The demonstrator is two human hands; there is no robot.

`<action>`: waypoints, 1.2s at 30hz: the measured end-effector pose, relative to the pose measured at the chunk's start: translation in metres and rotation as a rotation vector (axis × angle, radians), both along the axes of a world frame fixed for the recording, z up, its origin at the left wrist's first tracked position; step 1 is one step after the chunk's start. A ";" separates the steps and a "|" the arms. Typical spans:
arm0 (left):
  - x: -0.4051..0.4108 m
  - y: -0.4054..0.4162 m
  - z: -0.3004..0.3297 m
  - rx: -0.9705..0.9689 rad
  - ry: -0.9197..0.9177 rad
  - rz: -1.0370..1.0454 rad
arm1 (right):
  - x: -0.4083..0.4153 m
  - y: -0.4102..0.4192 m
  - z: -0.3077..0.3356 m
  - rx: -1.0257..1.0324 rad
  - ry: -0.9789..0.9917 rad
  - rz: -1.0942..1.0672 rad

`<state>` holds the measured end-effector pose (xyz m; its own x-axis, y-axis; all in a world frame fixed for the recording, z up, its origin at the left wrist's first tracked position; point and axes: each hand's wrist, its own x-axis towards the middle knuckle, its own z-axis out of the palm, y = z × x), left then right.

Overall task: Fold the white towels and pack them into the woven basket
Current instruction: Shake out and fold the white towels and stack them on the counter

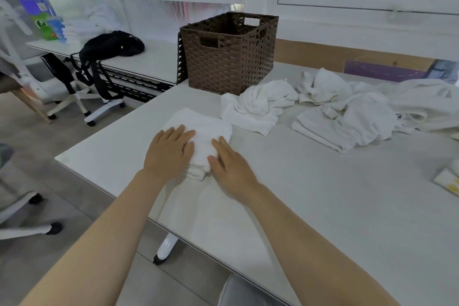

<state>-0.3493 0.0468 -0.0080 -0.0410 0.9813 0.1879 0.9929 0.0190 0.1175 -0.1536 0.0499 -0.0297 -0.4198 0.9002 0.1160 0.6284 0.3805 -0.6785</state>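
Nearest the camera, two bare forearms reach out over the white table (347, 206) toward a folded white towel (198, 129) lying near the table's left corner. On its near end the left hand (169, 154) lies flat, fingers straight and together, pressing down and grasping nothing. Just beside it the right hand (229, 166) rests at the towel's near right edge, fingers extended along the cloth, likewise released and flat; its thumb touches the stacked folds at the near edge. Beyond the folded towel and touching its far right corner sits a crumpled white towel (255, 107), unfolded. To the right of that, a larger heap of rumpled white towels (347, 112) spreads across the tabletop toward the right edge. Behind the crumpled towel stands the brown woven basket (228, 54), upright at the table's far left corner, its cut-out handles visible; its inside is mostly hidden. Farther left, on a separate desk, a black backpack (111, 45) lies beside more white cloth, with a white office chair (82, 97) below.
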 end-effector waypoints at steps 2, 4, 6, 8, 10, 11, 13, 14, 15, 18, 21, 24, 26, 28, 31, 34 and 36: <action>0.004 0.000 0.004 -0.043 0.034 0.041 | 0.017 -0.007 -0.001 -0.013 0.043 0.015; 0.009 0.001 0.009 -0.089 0.058 0.086 | 0.039 -0.016 -0.002 -0.038 0.054 0.003; 0.021 0.001 0.016 -0.075 0.053 0.105 | 0.064 -0.030 -0.005 -0.032 0.044 -0.036; 0.041 -0.002 0.022 0.005 -0.005 0.060 | 0.095 -0.045 -0.007 -0.017 0.073 -0.075; 0.064 -0.009 0.026 0.064 -0.062 -0.016 | 0.121 -0.056 -0.007 0.023 0.047 -0.109; 0.079 -0.014 0.028 0.069 -0.081 -0.061 | 0.137 -0.061 -0.005 0.049 0.013 -0.140; 0.113 -0.021 0.026 0.053 -0.121 -0.155 | 0.170 -0.071 -0.002 0.097 -0.030 -0.216; 0.131 -0.023 0.025 0.050 -0.141 -0.204 | 0.189 -0.075 0.000 0.117 -0.036 -0.263; 0.150 -0.025 0.022 0.048 -0.159 -0.249 | 0.208 -0.080 0.001 0.130 -0.039 -0.315; 0.209 -0.031 0.014 -0.004 -0.232 -0.344 | 0.270 -0.092 0.001 0.176 -0.046 -0.478; 0.270 -0.043 0.005 -0.048 -0.321 -0.428 | 0.331 -0.108 -0.002 0.186 0.010 -0.674; 0.321 -0.061 0.000 -0.139 -0.430 -0.460 | 0.383 -0.129 -0.003 0.183 0.105 -0.909; 0.348 -0.068 -0.003 -0.168 -0.447 -0.512 | 0.413 -0.140 -0.006 0.241 0.100 -1.035; 0.371 -0.072 -0.006 -0.171 -0.422 -0.561 | 0.438 -0.143 -0.011 0.258 0.069 -1.125; 0.394 -0.073 -0.018 -0.157 -0.322 -0.625 | 0.460 -0.140 -0.016 0.238 0.097 -1.203; 0.401 -0.072 -0.035 -0.137 -0.239 -0.598 | 0.471 -0.131 -0.018 0.297 0.139 -1.241; 0.400 -0.070 -0.039 -0.119 -0.270 -0.587 | 0.481 -0.122 -0.017 0.291 0.141 -1.260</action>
<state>0.0510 -0.0234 -0.0470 0.4770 0.8685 0.1350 0.7781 -0.4887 0.3946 0.3270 -0.0722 -0.0466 0.7225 0.5985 0.3462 0.5899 -0.2724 -0.7602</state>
